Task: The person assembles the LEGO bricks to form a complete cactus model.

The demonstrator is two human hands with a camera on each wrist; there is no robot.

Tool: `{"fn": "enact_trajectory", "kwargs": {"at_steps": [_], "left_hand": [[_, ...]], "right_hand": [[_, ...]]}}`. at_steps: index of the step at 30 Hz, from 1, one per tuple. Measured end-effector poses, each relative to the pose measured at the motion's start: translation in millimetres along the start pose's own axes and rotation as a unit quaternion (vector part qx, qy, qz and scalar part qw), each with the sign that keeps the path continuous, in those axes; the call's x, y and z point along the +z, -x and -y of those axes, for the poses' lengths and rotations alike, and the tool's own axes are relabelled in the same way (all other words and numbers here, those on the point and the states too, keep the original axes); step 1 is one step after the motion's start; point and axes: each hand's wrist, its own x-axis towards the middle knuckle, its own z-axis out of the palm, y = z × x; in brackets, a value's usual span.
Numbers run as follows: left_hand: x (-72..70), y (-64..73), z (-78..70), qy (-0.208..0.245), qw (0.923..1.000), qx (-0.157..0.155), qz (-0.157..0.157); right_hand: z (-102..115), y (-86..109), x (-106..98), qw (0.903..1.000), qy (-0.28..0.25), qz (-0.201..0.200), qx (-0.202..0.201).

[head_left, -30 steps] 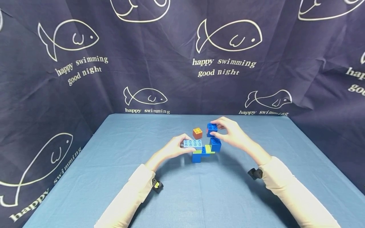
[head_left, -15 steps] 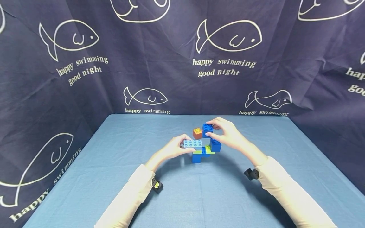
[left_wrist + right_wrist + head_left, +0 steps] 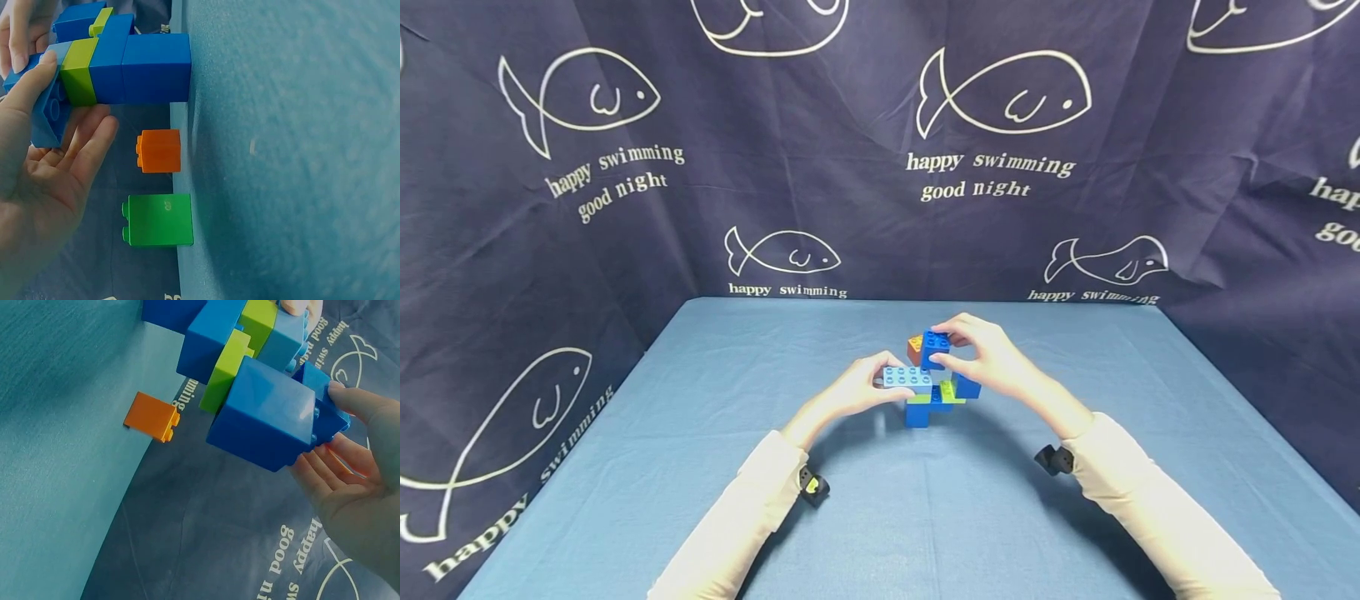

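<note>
The left hand (image 3: 861, 388) is closed in a pinch on the light blue brick (image 3: 904, 378), its thumb along the near side and its fingers behind. That brick sits on a lime brick (image 3: 79, 72) and overhangs it, with part of its hollow underside showing in the left wrist view. Below the lime brick comes a long blue brick (image 3: 211, 342), and below that a blue foot brick (image 3: 156, 67), which appears to stand on the desk (image 3: 880, 517). A second lime brick (image 3: 948, 392) is on the other end of the long blue brick and carries a blue side brick (image 3: 262, 412). The right hand (image 3: 991, 357) pinches a loose blue brick (image 3: 931, 345) between thumb and fingers, studs up, above the build at the right end of the light blue brick; whether the two touch cannot be told. An orange brick (image 3: 160, 151) sits on the desk behind the build, studs up, partly covered by the loose blue brick in the head view. A green brick (image 3: 160, 220) stands near the orange one, apart from it, also studs up. A dark cloth (image 3: 850, 183) printed with fish hangs behind the desk.
</note>
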Motion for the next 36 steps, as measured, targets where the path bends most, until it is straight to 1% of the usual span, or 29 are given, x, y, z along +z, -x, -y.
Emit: {"fn": "enact_trajectory", "kwargs": {"at_steps": [5, 12, 22, 29, 36], "left_hand": [[0.2, -0.3, 0.4, -0.009, 0.9999, 0.002, -0.006], [0.3, 0.0, 0.6, -0.021, 0.9998, 0.004, -0.006], [-0.2, 0.6, -1.2, -0.03, 0.9995, 0.005, -0.008], [-0.2, 0.5, -1.8, -0.031, 0.9995, 0.002, -0.009], [0.0, 0.5, -0.5, -0.033, 0.9994, 0.005, -0.011]], "right_hand": [[1.3, 0.1, 2.2, 1.0, 0.003, 0.004, -0.002], [4.3, 0.1, 5.0, 0.9996, -0.005, 0.005, -0.028], [8.4, 0.7, 7.2, 0.9984, -0.012, 0.012, -0.054], [7.5, 1.3, 8.6, 0.9983, -0.014, 0.013, -0.054], [8.8, 1.4, 8.7, 0.9982, -0.018, 0.018, -0.054]]}}
